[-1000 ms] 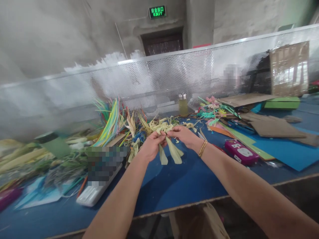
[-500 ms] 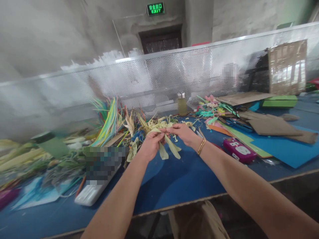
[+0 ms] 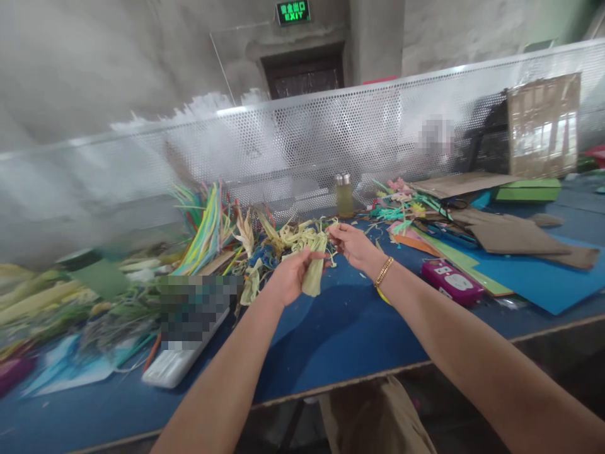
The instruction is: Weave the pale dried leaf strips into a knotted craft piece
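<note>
My left hand point(image 3: 291, 276) is closed on a pale green corn husk point(image 3: 312, 277), whose broad end hangs below the fingers over the table. Up and to the right, my right hand point(image 3: 355, 246) is pinched, thumb against fingers; whatever is between the tips is too small to make out. A gold chain bracelet point(image 3: 384, 271) circles the right wrist. Just behind both hands lies a heap of yellowish husk strips point(image 3: 295, 234). Left of it stands a dried husk piece point(image 3: 245, 232), close to a tangle of blue fibre point(image 3: 265, 255).
Colourful pipe cleaners point(image 3: 208, 227) and a blurred device point(image 3: 170, 366) are at left. A capped bottle point(image 3: 345, 198) stands behind the hands. At right lie a purple box point(image 3: 451, 282), blue sheets point(image 3: 543, 287) and cardboard point(image 3: 515, 233). A perforated metal screen point(image 3: 302, 151) borders the blue table point(image 3: 350, 347).
My hands have moved apart; the right one has gone up and away from the left. The hanging husk ends, spread in two before, now show as one broad piece below my left hand.
</note>
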Available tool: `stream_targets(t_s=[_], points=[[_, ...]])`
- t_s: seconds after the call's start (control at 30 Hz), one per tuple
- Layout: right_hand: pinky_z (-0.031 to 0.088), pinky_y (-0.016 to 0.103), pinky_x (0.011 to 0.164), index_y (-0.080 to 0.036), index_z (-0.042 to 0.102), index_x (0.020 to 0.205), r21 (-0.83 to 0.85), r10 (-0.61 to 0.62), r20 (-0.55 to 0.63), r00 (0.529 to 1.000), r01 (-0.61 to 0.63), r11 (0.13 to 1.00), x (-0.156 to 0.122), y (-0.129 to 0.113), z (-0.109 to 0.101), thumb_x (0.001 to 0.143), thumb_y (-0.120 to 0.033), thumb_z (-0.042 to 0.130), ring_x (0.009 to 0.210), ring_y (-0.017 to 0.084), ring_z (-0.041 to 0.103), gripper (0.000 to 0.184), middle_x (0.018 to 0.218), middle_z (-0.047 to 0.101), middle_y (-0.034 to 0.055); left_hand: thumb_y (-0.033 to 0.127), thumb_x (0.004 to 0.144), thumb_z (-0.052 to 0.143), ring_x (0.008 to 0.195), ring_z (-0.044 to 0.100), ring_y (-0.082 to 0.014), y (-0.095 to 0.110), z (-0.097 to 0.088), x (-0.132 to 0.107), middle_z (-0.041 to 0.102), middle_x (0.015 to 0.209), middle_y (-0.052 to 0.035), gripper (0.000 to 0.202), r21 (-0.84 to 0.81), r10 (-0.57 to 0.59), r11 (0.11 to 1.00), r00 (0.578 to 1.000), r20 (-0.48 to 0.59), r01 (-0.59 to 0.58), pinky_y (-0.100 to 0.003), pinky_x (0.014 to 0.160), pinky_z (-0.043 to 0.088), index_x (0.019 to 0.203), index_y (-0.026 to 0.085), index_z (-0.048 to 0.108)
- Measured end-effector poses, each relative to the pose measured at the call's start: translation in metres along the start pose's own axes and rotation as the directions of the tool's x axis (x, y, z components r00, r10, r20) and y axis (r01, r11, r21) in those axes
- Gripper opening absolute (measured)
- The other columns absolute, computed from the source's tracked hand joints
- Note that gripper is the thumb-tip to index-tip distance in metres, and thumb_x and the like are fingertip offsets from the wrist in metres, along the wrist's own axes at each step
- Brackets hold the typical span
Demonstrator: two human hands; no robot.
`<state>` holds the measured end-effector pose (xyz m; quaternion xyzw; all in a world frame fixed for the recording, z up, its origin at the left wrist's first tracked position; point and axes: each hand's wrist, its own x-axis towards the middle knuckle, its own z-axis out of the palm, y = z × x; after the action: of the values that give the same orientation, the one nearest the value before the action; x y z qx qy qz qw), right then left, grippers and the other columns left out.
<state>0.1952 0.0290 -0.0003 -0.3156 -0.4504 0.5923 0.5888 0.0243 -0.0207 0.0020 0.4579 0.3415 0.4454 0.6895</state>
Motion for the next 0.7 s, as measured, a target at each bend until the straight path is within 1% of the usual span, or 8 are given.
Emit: stream_targets(t_s=[0.03, 0.07, 0.1, 0.17, 0.27, 0.4, 0.57, 0.7], points=[[0.026, 0.025, 0.052, -0.019, 0.058, 0.073, 0.009, 0.002, -0.01, 1.0, -0.002, 1.0, 0.0003, 0.0, -0.0004, 0.067, -0.036, 0.075, 0.057, 0.008, 0.042, 0.024, 0.066, 0.054, -0.0034, 0.026, 0.079, 0.066, 0.078, 0.068, -0.0197, -0.0016, 0.0013, 0.0002, 0.071, 0.086, -0.0097, 0.014, -0.004, 0.029, 1.0, 0.999, -0.016, -0.029, -0.029, 0.072, 0.054, 0.083, 0.013, 0.066], [0.027, 0.024, 0.052, -0.019, 0.059, 0.074, 0.017, 0.004, -0.02, 1.0, -0.004, 1.0, 0.0009, 0.0002, -0.001, 0.067, -0.035, 0.075, 0.057, 0.008, 0.042, 0.024, 0.066, 0.055, -0.0034, 0.017, 0.077, 0.068, 0.078, 0.069, -0.0184, -0.003, 0.0025, 0.0001, 0.071, 0.088, -0.008, 0.011, -0.013, 0.046, 0.999, 0.999, -0.022, -0.046, -0.03, 0.074, 0.054, 0.086, 0.014, 0.064], [0.027, 0.024, 0.052, -0.019, 0.059, 0.074, 0.023, 0.006, -0.029, 1.0, -0.005, 1.0, 0.0018, 0.0005, -0.002, 0.067, -0.035, 0.075, 0.057, 0.008, 0.042, 0.024, 0.067, 0.055, -0.0035, 0.01, 0.075, 0.068, 0.077, 0.069, -0.0174, -0.0041, 0.0037, -0.0003, 0.071, 0.089, -0.0067, 0.018, -0.027, 0.043, 0.999, 0.999, -0.018, -0.044, -0.031, 0.077, 0.054, 0.09, 0.015, 0.062], [0.028, 0.023, 0.051, -0.019, 0.059, 0.075, 0.027, 0.008, -0.044, 0.999, -0.007, 1.0, 0.004, 0.0014, -0.0044, 0.067, -0.035, 0.075, 0.056, 0.008, 0.043, 0.024, 0.066, 0.055, -0.0036, 0.005, 0.075, 0.066, 0.076, 0.069, -0.0165, -0.0052, 0.0052, -0.0016, 0.071, 0.093, -0.0063, 0.03, -0.062, 0.009, 0.998, 1.0, 0.005, -0.009, -0.034, 0.079, 0.055, 0.102, 0.017, 0.057], [0.025, 0.024, 0.049, -0.019, 0.058, 0.074, 0.019, 0.004, -0.066, 0.998, -0.003, 1.0, 0.0071, 0.0033, -0.0069, 0.067, -0.037, 0.074, 0.054, 0.007, 0.041, 0.025, 0.065, 0.056, -0.0034, 0.01, 0.083, 0.06, 0.08, 0.07, -0.0185, -0.005, 0.0053, -0.0028, 0.071, 0.1, -0.0106, 0.032, -0.096, -0.049, 0.994, 0.997, 0.058, 0.054, -0.037, 0.082, 0.054, 0.114, 0.016, 0.052], [0.025, 0.025, 0.049, -0.018, 0.057, 0.069, -0.018, -0.037, -0.096, 0.995, 0.035, 0.999, 0.0082, 0.0055, -0.0063, 0.065, -0.038, 0.074, 0.053, 0.007, 0.039, 0.027, 0.061, 0.054, -0.004, 0.021, 0.091, 0.05, 0.091, 0.069, -0.023, -0.0044, 0.0042, -0.0013, 0.069, 0.109, -0.016, 0.03, -0.122, -0.107, 0.984, 0.982, 0.153, 0.126, -0.039, 0.085, 0.053, 0.118, 0.011, 0.054], [0.029, 0.026, 0.052, -0.018, 0.054, 0.064, -0.057, -0.083, -0.126, 0.989, 0.076, 0.995, 0.0081, 0.0059, -0.0048, 0.064, -0.039, 0.074, 0.055, 0.007, 0.041, 0.029, 0.061, 0.052, -0.0033, 0.033, 0.094, 0.041, 0.094, 0.068, -0.0229, -0.0032, 0.0045, 0.0007, 0.068, 0.111, -0.0173, 0.038, -0.153, -0.167, 0.969, 0.969, 0.182, 0.195, -0.037, 0.088, 0.052, 0.114, 0.008, 0.062], [0.029, 0.027, 0.052, -0.019, 0.053, 0.063, -0.087, -0.089, -0.115, 0.989, 0.079, 0.993, 0.0093, 0.0059, -0.0056, 0.064, -0.044, 0.073, 0.053, 0.008, 0.039, 0.032, 0.06, 0.05, -0.0035, 0.036, 0.093, 0.044, 0.093, 0.068, -0.0233, -0.0036, 0.005, -0.0005, 0.069, 0.106, -0.0176, 0.039, -0.145, -0.187, 0.966, 0.966, 0.178, 0.213, -0.038, 0.087, 0.052, 0.109, 0.008, 0.064]])
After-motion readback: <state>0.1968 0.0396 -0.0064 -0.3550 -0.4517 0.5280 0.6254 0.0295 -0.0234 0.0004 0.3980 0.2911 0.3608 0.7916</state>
